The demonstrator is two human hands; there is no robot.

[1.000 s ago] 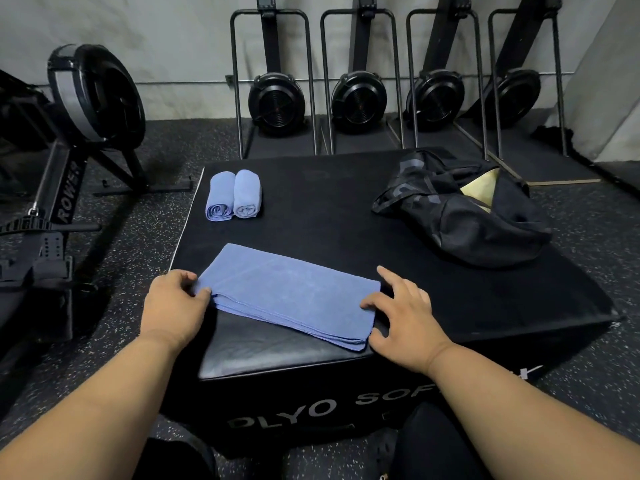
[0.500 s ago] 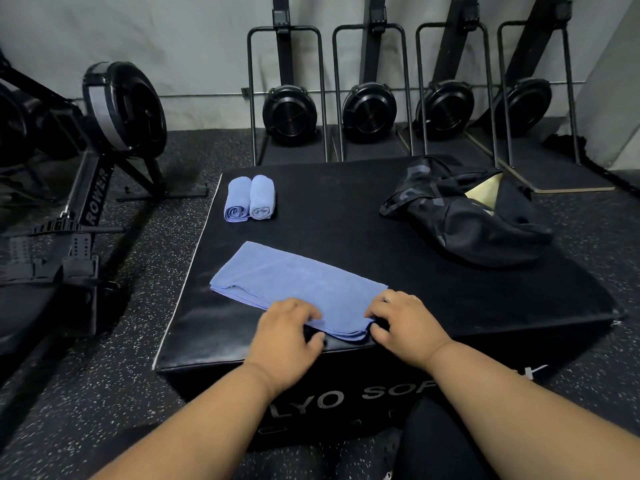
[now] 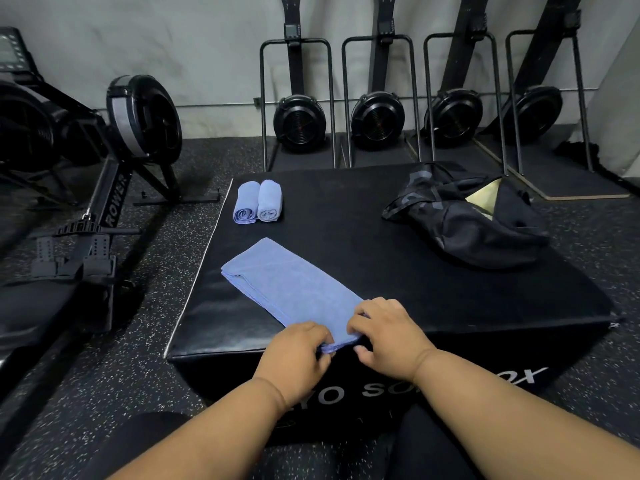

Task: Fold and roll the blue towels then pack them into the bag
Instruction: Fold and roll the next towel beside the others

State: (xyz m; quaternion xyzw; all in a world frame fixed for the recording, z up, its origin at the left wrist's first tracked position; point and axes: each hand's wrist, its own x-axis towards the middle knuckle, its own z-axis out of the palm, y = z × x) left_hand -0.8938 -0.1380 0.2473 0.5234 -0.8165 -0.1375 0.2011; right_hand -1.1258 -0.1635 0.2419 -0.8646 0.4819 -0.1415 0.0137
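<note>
Folded blue towel is laid flat as a long strip on the black plyo box, running diagonally away from the fingers toward the box's far left. Its near end is held at the front edge of the box. The left hand is seen with fingers curled, pinching the near corner of the strip; its fingertips are tucked against the cloth edge. The right hand is set just beside it, fingers bent and pressed down onto the top of the same end, thumb low at the box's front edge; whether cloth is actually gripped under it cannot be told. The two hands are close together, not touching.

Two rolled blue towels are noted well beyond the fingers, at the far left of the box top, side by side and touching, spiral ends facing the camera. The black bag is slumped beyond and to the right of the fingers, at the far right of the box top, its mouth open onto a pale yellow lining. A rowing machine stands on the floor left of the box. Four upright fan machines are lined against the far wall.
</note>
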